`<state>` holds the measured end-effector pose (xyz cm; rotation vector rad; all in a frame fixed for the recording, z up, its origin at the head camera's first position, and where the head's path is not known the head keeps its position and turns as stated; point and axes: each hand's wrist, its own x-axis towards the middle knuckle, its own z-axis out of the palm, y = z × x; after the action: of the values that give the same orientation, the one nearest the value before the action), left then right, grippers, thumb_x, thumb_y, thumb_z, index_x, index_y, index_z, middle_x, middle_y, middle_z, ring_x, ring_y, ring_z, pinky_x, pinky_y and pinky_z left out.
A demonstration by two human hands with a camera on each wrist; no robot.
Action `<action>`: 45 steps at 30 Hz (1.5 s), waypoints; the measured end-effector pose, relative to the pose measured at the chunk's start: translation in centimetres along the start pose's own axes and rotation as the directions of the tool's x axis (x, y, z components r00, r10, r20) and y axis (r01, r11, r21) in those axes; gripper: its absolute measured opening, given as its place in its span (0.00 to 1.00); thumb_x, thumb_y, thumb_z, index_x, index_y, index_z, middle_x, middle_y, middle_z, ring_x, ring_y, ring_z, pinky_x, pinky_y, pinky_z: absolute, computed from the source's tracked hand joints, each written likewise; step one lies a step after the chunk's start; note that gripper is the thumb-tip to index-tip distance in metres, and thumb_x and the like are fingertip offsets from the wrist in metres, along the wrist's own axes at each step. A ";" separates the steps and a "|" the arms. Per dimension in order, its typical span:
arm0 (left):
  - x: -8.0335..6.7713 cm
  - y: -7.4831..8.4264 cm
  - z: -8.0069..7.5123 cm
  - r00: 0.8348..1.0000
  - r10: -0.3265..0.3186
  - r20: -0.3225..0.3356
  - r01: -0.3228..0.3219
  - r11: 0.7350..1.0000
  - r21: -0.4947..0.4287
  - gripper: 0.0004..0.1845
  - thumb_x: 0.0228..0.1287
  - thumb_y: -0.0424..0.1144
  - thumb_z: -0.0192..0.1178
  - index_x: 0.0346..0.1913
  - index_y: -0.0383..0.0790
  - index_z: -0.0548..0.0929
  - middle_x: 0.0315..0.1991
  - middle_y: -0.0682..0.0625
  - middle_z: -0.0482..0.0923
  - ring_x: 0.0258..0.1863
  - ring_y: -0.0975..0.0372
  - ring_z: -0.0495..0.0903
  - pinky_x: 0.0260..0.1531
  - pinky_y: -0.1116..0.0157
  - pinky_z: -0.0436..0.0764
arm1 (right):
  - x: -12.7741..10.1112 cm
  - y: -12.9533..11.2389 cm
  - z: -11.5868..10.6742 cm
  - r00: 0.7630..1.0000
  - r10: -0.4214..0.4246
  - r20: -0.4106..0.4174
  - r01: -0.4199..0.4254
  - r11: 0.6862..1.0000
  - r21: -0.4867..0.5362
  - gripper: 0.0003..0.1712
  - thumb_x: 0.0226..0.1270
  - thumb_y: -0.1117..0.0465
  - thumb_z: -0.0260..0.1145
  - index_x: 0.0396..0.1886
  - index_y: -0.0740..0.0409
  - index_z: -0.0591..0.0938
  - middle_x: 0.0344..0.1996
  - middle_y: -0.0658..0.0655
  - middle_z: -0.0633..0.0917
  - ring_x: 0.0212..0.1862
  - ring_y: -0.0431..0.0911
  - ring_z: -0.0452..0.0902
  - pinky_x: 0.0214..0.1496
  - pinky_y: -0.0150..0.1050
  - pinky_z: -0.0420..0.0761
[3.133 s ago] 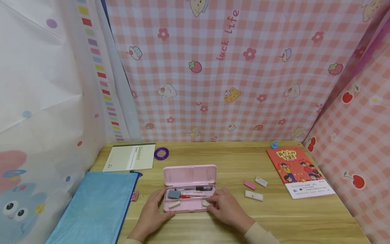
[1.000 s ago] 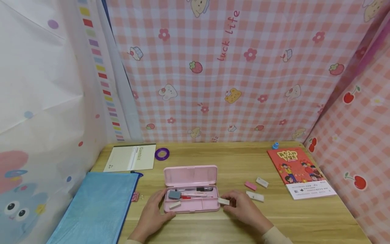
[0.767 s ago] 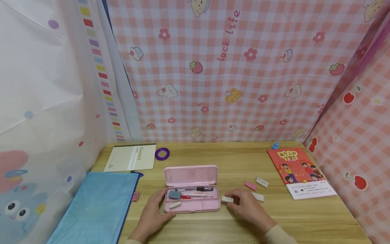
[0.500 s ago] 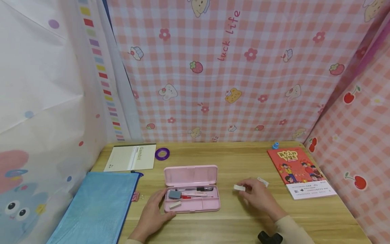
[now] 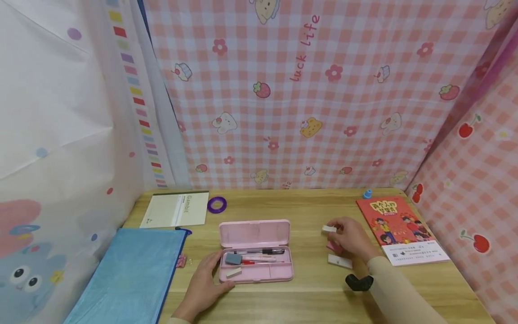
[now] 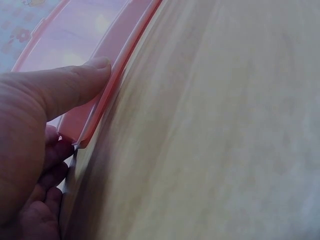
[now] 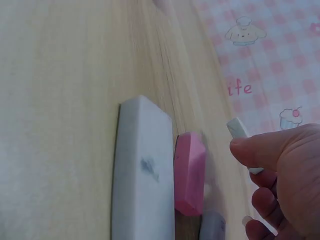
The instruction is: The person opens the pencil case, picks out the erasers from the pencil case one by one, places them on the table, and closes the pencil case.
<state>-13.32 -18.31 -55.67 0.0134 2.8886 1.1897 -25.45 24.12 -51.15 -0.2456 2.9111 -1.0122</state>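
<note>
My right hand (image 5: 354, 238) pinches a small white eraser (image 5: 329, 229) between thumb and fingers, above the table to the right of the pencil case. Below it lie a pink eraser (image 7: 190, 172) and a larger white eraser (image 7: 145, 175); another whitish eraser (image 7: 212, 227) shows partly beside them in the right wrist view. A pink pencil case (image 5: 256, 234) stands with its lid up. Inside are pens (image 5: 267, 251), a blue-grey eraser (image 5: 233, 258) and a white eraser (image 5: 234, 272). My left hand (image 5: 204, 283) holds its left end, thumb at the front edge.
On the left lie a blue zip pouch (image 5: 125, 270), a notebook (image 5: 176, 209), a purple tape ring (image 5: 216, 205) and a pink clip (image 5: 180, 261). A red book (image 5: 398, 225) and a small blue object (image 5: 367, 194) are at the right. Checked cloth (image 5: 259, 135) hangs behind the table.
My right hand has lifted the white eraser out of the case's right compartment and carried it right and back, over the other erasers. My left hand has stayed at the case.
</note>
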 end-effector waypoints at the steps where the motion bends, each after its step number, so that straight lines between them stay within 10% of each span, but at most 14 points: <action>1: 0.0 0.0 0.0 1.000 0.003 0.000 -0.003 1.000 -0.001 0.51 0.42 0.56 0.75 0.71 0.47 0.65 0.68 0.44 0.65 0.68 0.47 0.62 0.65 0.43 0.64 | 0.2 0.0 0.0 1.000 -0.003 0.004 0.003 1.000 0.002 0.13 0.60 0.59 0.70 0.46 0.53 0.85 0.37 0.54 0.79 0.37 0.47 0.71 0.36 0.39 0.75; 33: 0.0 0.0 0.1 1.000 0.013 -0.006 -0.013 1.000 0.012 0.51 0.42 0.56 0.75 0.70 0.45 0.66 0.67 0.44 0.66 0.67 0.47 0.63 0.65 0.44 0.64 | 1.5 1.5 0.7 0.999 -0.009 0.044 0.012 0.999 -0.050 0.13 0.59 0.62 0.70 0.44 0.55 0.85 0.37 0.53 0.83 0.37 0.45 0.75 0.40 0.44 0.79; 45: -0.2 0.2 -0.1 0.999 0.032 -0.013 -0.032 0.999 0.009 0.51 0.42 0.55 0.76 0.70 0.43 0.66 0.67 0.43 0.67 0.67 0.46 0.63 0.64 0.44 0.64 | -1.1 -1.8 -0.9 0.996 -0.085 0.040 0.083 0.995 0.060 0.18 0.63 0.58 0.68 0.53 0.55 0.82 0.46 0.57 0.81 0.46 0.49 0.76 0.44 0.43 0.80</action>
<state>-13.12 -18.26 -55.41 0.0523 2.9157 1.1862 -24.18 23.45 -49.33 -0.3848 2.8501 -1.0880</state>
